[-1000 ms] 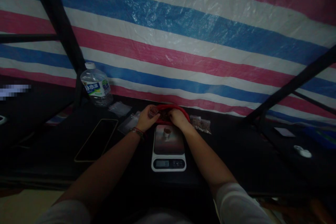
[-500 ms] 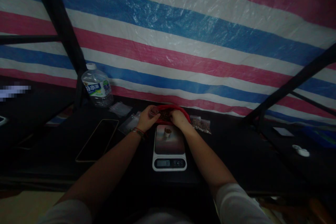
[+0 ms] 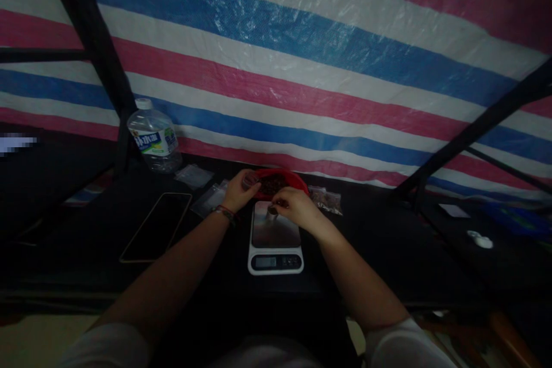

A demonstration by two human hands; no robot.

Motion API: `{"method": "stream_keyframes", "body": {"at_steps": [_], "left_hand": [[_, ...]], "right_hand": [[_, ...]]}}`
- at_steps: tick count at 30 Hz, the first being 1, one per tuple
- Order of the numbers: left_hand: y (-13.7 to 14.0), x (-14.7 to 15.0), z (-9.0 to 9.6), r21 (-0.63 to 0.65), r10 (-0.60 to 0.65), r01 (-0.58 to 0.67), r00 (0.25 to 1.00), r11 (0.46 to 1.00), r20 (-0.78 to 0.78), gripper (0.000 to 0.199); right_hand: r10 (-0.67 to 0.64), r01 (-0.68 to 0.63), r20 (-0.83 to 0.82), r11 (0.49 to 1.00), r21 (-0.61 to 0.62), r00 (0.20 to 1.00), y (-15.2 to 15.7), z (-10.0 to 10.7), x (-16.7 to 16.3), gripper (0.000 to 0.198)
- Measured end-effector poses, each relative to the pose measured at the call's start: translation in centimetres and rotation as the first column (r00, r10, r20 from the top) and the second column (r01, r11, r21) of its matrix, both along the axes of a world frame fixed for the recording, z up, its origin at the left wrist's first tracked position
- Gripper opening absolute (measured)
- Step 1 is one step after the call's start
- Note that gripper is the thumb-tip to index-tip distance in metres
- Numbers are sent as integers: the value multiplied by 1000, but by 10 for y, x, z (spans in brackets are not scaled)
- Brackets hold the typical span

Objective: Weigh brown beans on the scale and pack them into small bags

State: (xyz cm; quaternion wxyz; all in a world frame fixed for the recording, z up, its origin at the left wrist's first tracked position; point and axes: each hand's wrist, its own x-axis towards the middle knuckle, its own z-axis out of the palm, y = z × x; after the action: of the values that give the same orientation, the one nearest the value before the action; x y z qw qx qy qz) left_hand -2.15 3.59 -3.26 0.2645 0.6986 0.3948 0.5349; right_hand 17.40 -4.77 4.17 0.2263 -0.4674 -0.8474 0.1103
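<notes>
My left hand (image 3: 238, 191) is closed around a small clear cup (image 3: 249, 180) at the left rim of a red bowl (image 3: 295, 179). Loose dark brown bits (image 3: 273, 184) lie in the bowl. My right hand (image 3: 299, 208) is in front of the bowl, its fingertips pinched at the mouth of a little metal-looking cup (image 3: 271, 214). Something dark brown, like the bits in the bowl, shows at those fingertips. That little cup stands upright on the steel plate of a white kitchen scale (image 3: 276, 236); its display is lit but too small to read.
Left of the bowl lie clear zip bags (image 3: 210, 200), more bags (image 3: 194, 176), a phone (image 3: 157, 227) and a large plastic bottle (image 3: 155, 138). Filled small bags (image 3: 326, 200) lie right of it. A white earphone case (image 3: 479, 239) is farther right. Striped sheeting (image 3: 302, 69) hangs behind.
My right hand has come out of the red bowl, back toward me, to the little cup on the scale. My left hand keeps its place by the bowl. The view has shifted slightly.
</notes>
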Motion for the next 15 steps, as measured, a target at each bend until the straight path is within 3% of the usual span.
{"method": "stream_keyframes", "body": {"at_steps": [6,11,15], "left_hand": [[-1,0,1,-17,8,-8,1000,1000,16,34],[-1,-1,1,-13,20,-20,1000,1000,5,34],[1,0,-1,-12,2,-2,1000,1000,-6,37]], "right_hand": [[23,-21,68,999,-34,997,-5,-6,-1,12],[15,-14,6,999,-47,1000,-7,-5,3,19],[-79,78,-98,997,-7,992,1,-4,12,24]]}}
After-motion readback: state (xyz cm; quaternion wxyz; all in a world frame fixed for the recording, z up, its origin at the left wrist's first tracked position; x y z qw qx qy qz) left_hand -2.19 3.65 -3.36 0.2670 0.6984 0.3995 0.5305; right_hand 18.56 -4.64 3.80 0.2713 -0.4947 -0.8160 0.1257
